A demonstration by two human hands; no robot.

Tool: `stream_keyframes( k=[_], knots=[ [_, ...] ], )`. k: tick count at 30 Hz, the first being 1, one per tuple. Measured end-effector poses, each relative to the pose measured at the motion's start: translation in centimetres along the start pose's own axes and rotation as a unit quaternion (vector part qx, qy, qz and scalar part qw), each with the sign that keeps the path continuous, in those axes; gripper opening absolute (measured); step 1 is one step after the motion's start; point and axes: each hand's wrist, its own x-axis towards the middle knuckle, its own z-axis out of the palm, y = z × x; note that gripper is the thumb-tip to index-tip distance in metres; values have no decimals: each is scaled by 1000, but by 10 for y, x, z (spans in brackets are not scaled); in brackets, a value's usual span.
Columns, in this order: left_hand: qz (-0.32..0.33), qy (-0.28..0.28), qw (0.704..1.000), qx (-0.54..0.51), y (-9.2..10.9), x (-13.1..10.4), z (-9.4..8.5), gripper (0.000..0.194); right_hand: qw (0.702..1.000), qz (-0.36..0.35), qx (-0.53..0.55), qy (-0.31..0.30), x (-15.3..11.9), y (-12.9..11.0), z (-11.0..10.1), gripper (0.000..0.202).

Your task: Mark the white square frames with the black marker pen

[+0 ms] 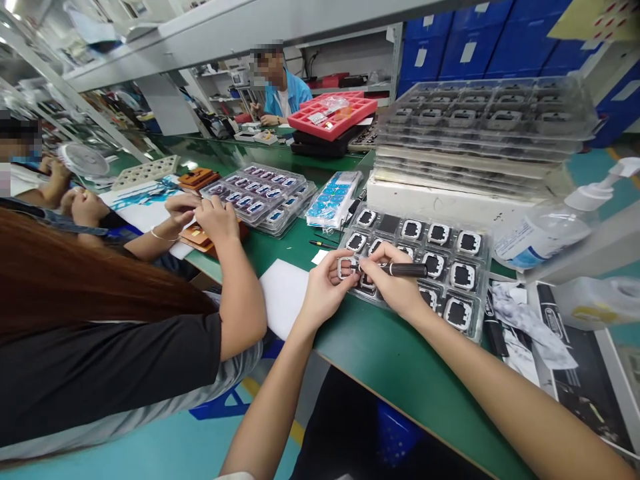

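Over the green tabletop (380, 360) edge, the left hand (325, 283) pinches a small, light, rigid square frame (345, 267) by its rim, while the right hand (395, 283) grips a black marker (405, 269) above the clear tray (473, 297).

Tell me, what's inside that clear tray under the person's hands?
The clear tray holds rows of small square parts, light frames with dark centres. The left hand and right hand cover several pockets.
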Motion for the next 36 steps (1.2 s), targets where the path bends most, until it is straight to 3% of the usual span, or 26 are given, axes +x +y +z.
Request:
stream_keyframes(
  k=[36],
  knots=[
    [10,-14,1000,16,5,-1,2,40,1000,-1,-10,5,1,1,0,23]
  ],
)
